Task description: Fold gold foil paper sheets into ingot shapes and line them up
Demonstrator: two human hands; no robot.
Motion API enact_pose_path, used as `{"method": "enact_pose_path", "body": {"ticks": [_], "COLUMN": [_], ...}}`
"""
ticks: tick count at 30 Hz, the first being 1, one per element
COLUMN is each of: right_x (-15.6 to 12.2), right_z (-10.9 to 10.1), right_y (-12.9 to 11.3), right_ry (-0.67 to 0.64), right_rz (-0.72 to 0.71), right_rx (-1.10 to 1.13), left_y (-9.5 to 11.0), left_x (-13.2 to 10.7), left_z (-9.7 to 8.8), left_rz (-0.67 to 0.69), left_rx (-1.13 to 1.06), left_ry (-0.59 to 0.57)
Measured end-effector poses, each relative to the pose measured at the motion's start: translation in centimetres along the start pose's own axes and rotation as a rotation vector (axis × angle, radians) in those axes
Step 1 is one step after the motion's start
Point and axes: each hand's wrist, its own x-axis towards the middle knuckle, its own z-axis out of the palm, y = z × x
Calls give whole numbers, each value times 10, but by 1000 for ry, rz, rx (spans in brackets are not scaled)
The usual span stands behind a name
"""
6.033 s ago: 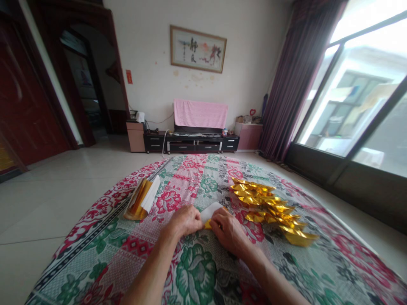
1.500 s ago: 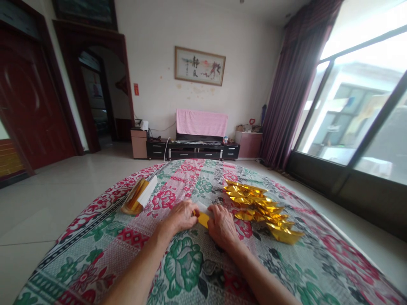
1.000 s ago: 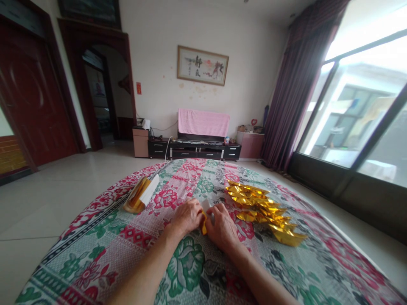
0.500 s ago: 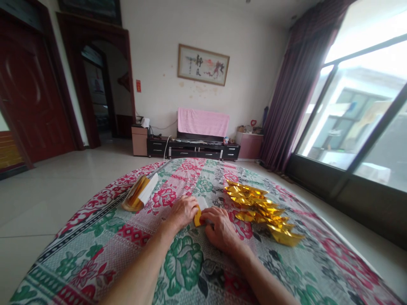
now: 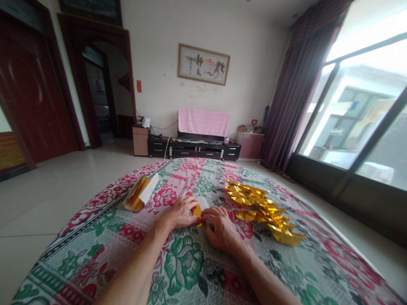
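A small piece of gold foil paper (image 5: pixel 197 210) with a white back lies on the flowered tablecloth (image 5: pixel 184 264), partly folded. My left hand (image 5: pixel 182 212) grips its left side, fingers bent over the far edge and thumb at the near one. On the paper's right side my right hand (image 5: pixel 219 224) is closed, its fingertips pressing the edge. The fingers hide part of the folds. To the right several folded gold paper ingots (image 5: pixel 286 235) stand in an overlapping row. A stack of gold paper sheets (image 5: pixel 139 195), curled and white-backed, lies at the left.
The round table's edge curves around the far side. Beyond it stand a low black TV cabinet (image 5: pixel 199 153), a pink cloth (image 5: pixel 203 122) draped over a screen, and a pink side cabinet (image 5: pixel 250 145). A purple curtain (image 5: pixel 282 110) hangs at the right.
My left hand has shifted slightly left and its thumb has come down to the paper's near edge, uncovering more gold. My right hand has barely moved.
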Motion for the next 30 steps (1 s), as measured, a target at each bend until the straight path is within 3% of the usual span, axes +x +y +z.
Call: {"method": "enact_pose_path", "body": {"ticks": [16, 24, 30], "right_x": [6, 2, -1], "right_z": [-9, -12, -8], "right_y": [10, 7, 7], "right_ry": [-104, -102, -94], "right_rz": [-81, -154, -104], "right_rx": [188, 132, -33], "left_y": [-5, -4, 1], "left_x": [-3, -5, -5], "left_z": [0, -3, -9], "left_rz": [-13, -40, -61], "left_rx": [-124, -161, -181], "left_ry": [-18, -34, -67]}}
